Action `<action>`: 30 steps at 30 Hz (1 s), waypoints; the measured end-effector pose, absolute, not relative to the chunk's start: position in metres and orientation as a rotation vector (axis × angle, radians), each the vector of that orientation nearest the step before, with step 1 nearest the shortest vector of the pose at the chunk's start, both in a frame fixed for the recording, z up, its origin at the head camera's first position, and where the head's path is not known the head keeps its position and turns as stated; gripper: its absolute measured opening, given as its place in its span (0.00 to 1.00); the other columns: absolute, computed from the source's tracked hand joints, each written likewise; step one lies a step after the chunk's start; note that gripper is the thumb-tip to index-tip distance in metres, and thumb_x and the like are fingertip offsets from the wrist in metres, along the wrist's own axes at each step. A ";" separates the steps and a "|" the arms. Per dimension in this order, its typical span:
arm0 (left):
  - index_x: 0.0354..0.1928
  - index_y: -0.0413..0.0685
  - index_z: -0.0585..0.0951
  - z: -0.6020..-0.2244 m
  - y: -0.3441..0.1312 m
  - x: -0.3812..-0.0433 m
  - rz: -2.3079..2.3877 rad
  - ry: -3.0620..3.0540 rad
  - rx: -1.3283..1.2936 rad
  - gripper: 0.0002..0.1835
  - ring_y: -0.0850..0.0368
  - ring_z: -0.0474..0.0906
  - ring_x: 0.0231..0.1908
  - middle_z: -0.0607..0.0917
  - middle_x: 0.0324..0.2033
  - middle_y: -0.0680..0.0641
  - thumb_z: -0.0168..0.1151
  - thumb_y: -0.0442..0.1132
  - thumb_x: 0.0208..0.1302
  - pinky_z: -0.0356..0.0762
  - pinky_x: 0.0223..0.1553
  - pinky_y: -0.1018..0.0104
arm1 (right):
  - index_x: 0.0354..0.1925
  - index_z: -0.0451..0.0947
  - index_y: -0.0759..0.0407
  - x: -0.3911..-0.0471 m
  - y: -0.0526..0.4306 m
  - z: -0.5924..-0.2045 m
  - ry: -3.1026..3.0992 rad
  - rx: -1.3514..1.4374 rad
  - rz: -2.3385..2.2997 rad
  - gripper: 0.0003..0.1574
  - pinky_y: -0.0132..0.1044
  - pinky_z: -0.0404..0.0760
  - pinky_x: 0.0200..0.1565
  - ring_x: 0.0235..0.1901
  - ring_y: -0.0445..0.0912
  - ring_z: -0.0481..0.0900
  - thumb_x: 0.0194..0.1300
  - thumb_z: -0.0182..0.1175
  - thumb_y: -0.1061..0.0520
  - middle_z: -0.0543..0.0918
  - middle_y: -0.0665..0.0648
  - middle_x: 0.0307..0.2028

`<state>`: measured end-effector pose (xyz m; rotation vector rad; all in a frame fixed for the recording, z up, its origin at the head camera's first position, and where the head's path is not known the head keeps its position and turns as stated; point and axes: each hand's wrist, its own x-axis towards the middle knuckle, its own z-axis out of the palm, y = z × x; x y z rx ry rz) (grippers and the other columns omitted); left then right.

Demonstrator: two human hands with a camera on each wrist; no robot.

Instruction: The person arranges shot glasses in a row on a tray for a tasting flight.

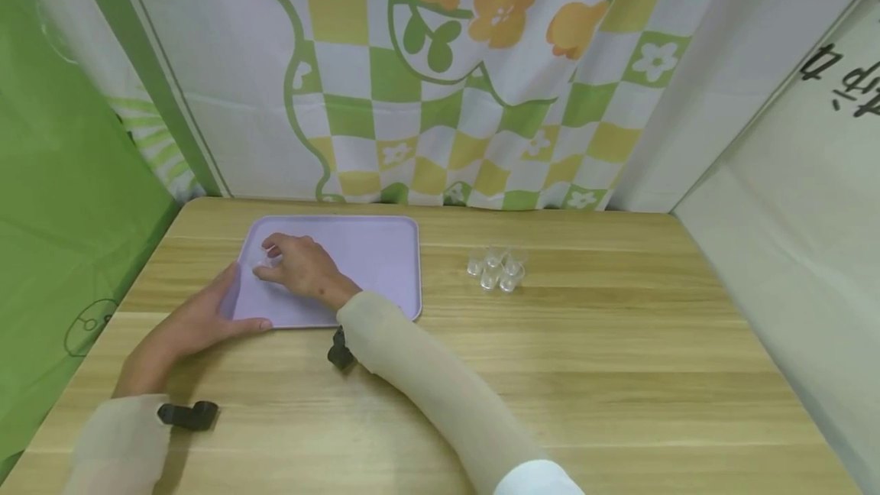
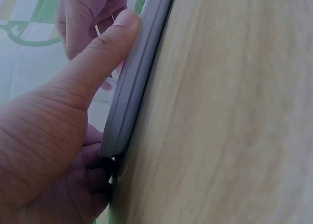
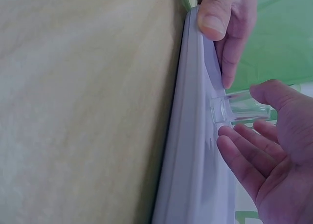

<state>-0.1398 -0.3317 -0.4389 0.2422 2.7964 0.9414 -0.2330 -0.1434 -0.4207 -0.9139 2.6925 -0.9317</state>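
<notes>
A pale purple tray [image 1: 371, 266] lies on the wooden table. My left hand [image 1: 199, 319] holds its near left corner, the thumb along the front rim and the fingers against the left side. Over the tray's left part, my right hand [image 1: 302, 266] grips a small clear glass [image 3: 244, 106] between thumb and forefinger. The glass stands upright with its base at the tray surface, and the other right fingers [image 3: 244, 160] are spread beside it. In the head view the hand partly hides the glass.
Several small clear glasses [image 1: 495, 270] stand grouped on the table [image 1: 584, 373] right of the tray. A patterned curtain [image 1: 467, 98] hangs behind the table's far edge. Green cloth [image 1: 69, 174] borders the left side and a white sheet [image 1: 791, 174] the right.
</notes>
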 end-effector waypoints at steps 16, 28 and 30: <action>0.81 0.36 0.34 -0.440 -0.333 -0.141 0.970 2.783 0.252 0.69 0.17 0.47 0.71 0.44 0.75 0.21 0.74 0.60 0.60 0.52 0.67 0.23 | 0.66 0.77 0.53 -0.233 -0.113 -0.409 2.666 -1.029 -0.957 0.29 0.22 0.76 0.51 0.53 0.36 0.82 0.71 0.66 0.45 0.84 0.47 0.58; 0.81 0.39 0.33 -0.441 -0.334 -0.142 0.967 2.787 0.260 0.70 0.18 0.47 0.72 0.43 0.76 0.22 0.75 0.60 0.59 0.51 0.67 0.24 | 0.66 0.77 0.59 -0.224 -0.062 -0.390 2.645 -1.143 -1.046 0.28 0.25 0.78 0.51 0.53 0.43 0.84 0.75 0.63 0.47 0.84 0.53 0.59; 0.81 0.39 0.33 -0.441 -0.334 -0.143 0.970 2.786 0.254 0.70 0.18 0.46 0.72 0.43 0.76 0.22 0.75 0.60 0.59 0.51 0.67 0.24 | 0.66 0.77 0.59 -0.222 -0.051 -0.386 2.655 -1.155 -1.050 0.28 0.26 0.78 0.52 0.54 0.44 0.84 0.75 0.63 0.48 0.84 0.54 0.58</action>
